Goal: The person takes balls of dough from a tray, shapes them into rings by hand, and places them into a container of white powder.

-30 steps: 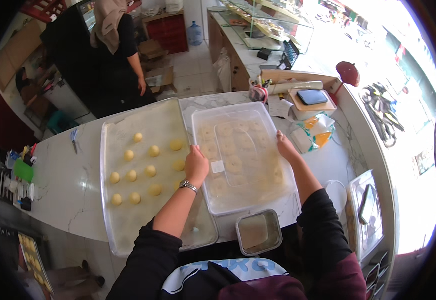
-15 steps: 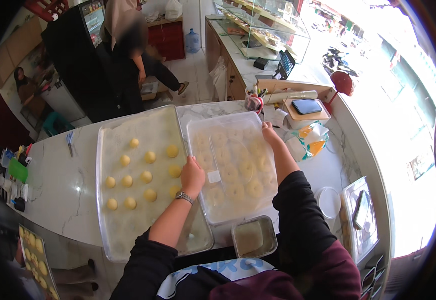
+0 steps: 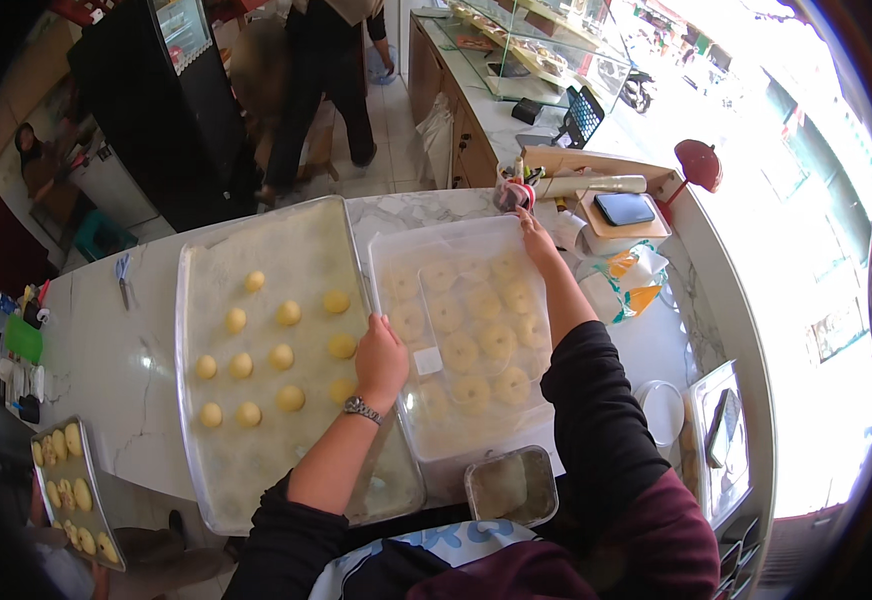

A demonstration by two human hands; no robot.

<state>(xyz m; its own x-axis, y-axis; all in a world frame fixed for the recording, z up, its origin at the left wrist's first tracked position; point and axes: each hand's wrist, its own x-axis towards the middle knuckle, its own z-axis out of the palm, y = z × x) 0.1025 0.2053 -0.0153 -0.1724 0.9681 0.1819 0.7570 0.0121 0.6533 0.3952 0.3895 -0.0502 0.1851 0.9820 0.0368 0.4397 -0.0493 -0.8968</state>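
Head view shows me both hands on a clear plastic container [image 3: 466,340] that sits on the white marble bench [image 3: 106,380]. My left hand [image 3: 381,358], a watch [image 3: 361,408] on its wrist, curls its fingers over the container's near left edge, gripping it. My right hand [image 3: 534,232] reaches further out and presses on the far right corner of the lid, fingers laid fairly flat; I cannot tell whether they hook under the rim. Through the lid I see rows of pale round dough pieces [image 3: 481,335], with a small white label [image 3: 426,360] just right of my left hand. Directly left of that hand, touching the container's side, lies a large clear tray [image 3: 256,480] carrying small yellow dough balls [image 3: 286,355] in loose rows. Nearer to me than the container, below my right forearm, stands a small rectangular metal tin [image 3: 511,487]. Beyond my right hand are a rolling pin [image 3: 591,185], a dark phone [image 3: 624,208] on a wooden board and an orange-and-white bag [image 3: 621,280]. Far to the left of my left hand, at the bench edge, a small metal tray [image 3: 76,495] holds oval pastries. Well beyond both hands, a person in dark clothes [image 3: 326,70] stands on the tiled floor beside a black cabinet [image 3: 166,110].
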